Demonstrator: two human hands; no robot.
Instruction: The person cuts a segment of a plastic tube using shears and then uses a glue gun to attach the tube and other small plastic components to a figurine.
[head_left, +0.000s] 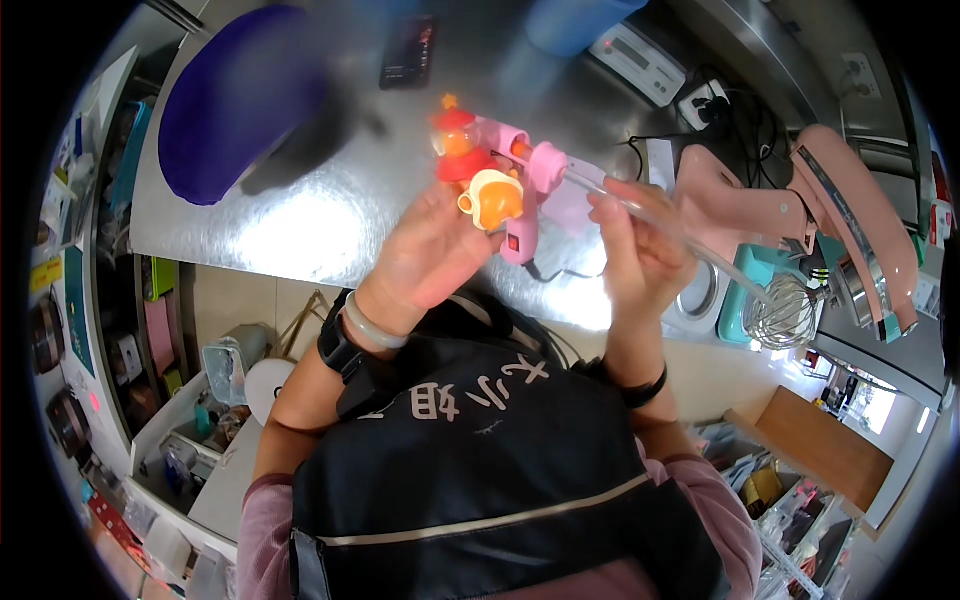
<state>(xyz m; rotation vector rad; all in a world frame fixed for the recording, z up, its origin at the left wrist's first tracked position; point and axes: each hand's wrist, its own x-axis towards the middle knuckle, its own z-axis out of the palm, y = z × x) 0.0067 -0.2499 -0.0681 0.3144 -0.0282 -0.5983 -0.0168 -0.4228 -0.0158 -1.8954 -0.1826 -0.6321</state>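
My left hand point(430, 250) is closed around a small red and orange toy point(462, 150) with a clear dome and a yellow star on top. A cream and orange round piece point(492, 202) sits in front of its fingers, hiding part of the grip. Right beside it is a pink hot glue gun point(521, 238), with a red switch on its handle and a cord below. Whether my left fingers also grip the gun, I cannot tell. My right hand point(645, 245) pinches a long translucent glue stick point(640, 210), whose far end meets the back of the gun.
On the metal table point(200, 240) lie a dark phone point(408, 52) and a purple rounded object point(240, 100). A blue container point(575, 22) and a white scale point(638, 62) stand at the back. A pink stand mixer point(850, 210) with a wire whisk point(782, 312) is at right.
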